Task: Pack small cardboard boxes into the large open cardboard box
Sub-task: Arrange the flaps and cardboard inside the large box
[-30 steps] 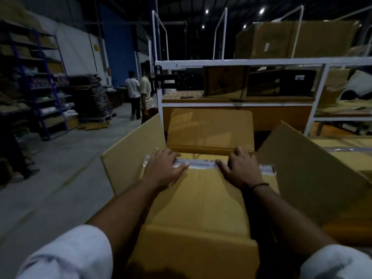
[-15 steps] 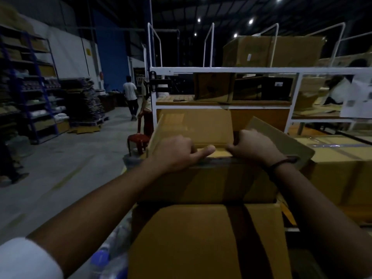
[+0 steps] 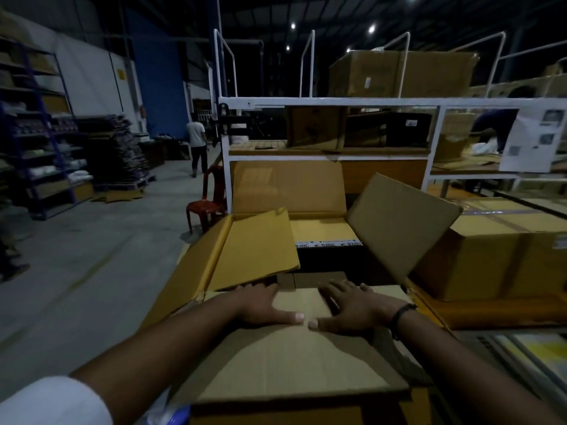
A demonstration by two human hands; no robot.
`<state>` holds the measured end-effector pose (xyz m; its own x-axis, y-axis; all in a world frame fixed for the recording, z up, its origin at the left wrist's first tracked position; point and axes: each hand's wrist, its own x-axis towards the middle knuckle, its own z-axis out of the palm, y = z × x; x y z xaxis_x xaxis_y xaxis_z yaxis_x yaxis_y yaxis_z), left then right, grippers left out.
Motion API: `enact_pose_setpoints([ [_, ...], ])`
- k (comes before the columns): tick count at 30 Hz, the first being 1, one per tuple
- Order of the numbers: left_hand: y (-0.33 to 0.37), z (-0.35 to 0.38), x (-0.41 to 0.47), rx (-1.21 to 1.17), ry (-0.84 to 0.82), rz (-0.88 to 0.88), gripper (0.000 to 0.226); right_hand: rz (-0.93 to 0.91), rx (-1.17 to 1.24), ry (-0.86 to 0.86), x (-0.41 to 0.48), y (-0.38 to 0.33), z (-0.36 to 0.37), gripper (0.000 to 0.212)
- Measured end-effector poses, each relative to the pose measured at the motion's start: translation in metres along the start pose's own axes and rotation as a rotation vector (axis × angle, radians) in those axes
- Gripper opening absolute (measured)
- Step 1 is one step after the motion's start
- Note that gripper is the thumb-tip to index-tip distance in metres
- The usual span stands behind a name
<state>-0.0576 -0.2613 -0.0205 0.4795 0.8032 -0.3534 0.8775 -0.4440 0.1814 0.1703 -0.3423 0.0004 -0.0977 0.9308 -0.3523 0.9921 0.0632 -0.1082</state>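
Large open cardboard box (image 3: 399, 228): hands now flat on near flap (image 3: 294, 357)

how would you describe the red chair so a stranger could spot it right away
Start at the white metal rack behind the large open cardboard box. At the foot of its left post stands a red plastic chair on the concrete floor, the only red thing among brown cartons.

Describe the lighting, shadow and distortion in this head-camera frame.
Head view: dim warehouse, small ceiling lights flare white; the large open box interior is deep shadow; both hands, left hand and right hand, stay legible; wide-angle lens bows the white rack and stretches the edges.
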Motion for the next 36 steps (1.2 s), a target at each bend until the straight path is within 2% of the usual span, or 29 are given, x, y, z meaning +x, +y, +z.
enact_pose_setpoints([
  [2, -0.005, 0.010, 0.001, 0.044, 0.106, -0.050, 0.131, 0.031, 0.012, 0.043, 0.011, 0.010, 0.007, 0.136],
  [3, -0.006, 0.015, 0.001, 0.067, 0.168, -0.054, 0.131, 0.041, 0.026, 0.061, 0.017, 0.012, 0.009, 0.144],
  [7, -0.007, 0.040, -0.001, 0.238, 0.497, -0.049, 0.137, 0.014, -0.087, 0.282, 0.028, 0.000, 0.029, 0.133],
  [9, -0.009, 0.054, -0.002, 0.260, 0.579, -0.056, 0.138, -0.002, -0.146, 0.425, 0.033, -0.003, 0.047, 0.123],
  [13, -0.007, 0.063, -0.002, 0.247, 0.581, -0.097, 0.142, 0.009, -0.177, 0.583, 0.043, 0.005, 0.080, 0.123],
  [15, -0.005, 0.059, -0.002, 0.215, 0.581, -0.102, 0.145, 0.014, -0.192, 0.605, 0.044, 0.006, 0.082, 0.123],
  [18, -0.012, 0.046, 0.001, 0.113, 0.582, -0.087, 0.141, -0.022, -0.154, 0.545, 0.042, 0.002, 0.063, 0.117],
  [22, -0.035, 0.033, 0.007, -0.051, 0.734, -0.036, 0.115, -0.056, -0.083, 0.442, 0.044, -0.004, 0.043, 0.114],
  [25, -0.054, 0.022, 0.012, -0.128, 0.840, -0.183, 0.105, -0.079, -0.111, 0.487, 0.047, -0.002, 0.048, 0.111],
  [27, -0.064, 0.013, 0.015, -0.148, 0.840, -0.329, 0.104, -0.093, -0.127, 0.529, 0.049, 0.001, 0.054, 0.108],
  [30, -0.093, 0.007, 0.021, -0.316, 0.652, -0.561, 0.115, -0.100, -0.150, 0.571, 0.053, 0.004, 0.060, 0.107],
  [32, -0.115, 0.011, 0.026, -0.466, 0.540, -0.618, 0.134, -0.102, -0.161, 0.608, 0.055, 0.005, 0.065, 0.107],
  [33, -0.119, 0.013, 0.028, -0.483, 0.536, -0.621, 0.134, -0.105, -0.159, 0.625, 0.056, 0.005, 0.067, 0.107],
  [35, -0.110, 0.015, 0.027, -0.340, 0.610, -0.590, 0.110, -0.114, -0.160, 0.650, 0.056, 0.006, 0.069, 0.106],
  [36, -0.100, 0.015, 0.024, -0.219, 0.687, -0.511, 0.093, -0.116, -0.165, 0.660, 0.057, 0.007, 0.068, 0.105],
])
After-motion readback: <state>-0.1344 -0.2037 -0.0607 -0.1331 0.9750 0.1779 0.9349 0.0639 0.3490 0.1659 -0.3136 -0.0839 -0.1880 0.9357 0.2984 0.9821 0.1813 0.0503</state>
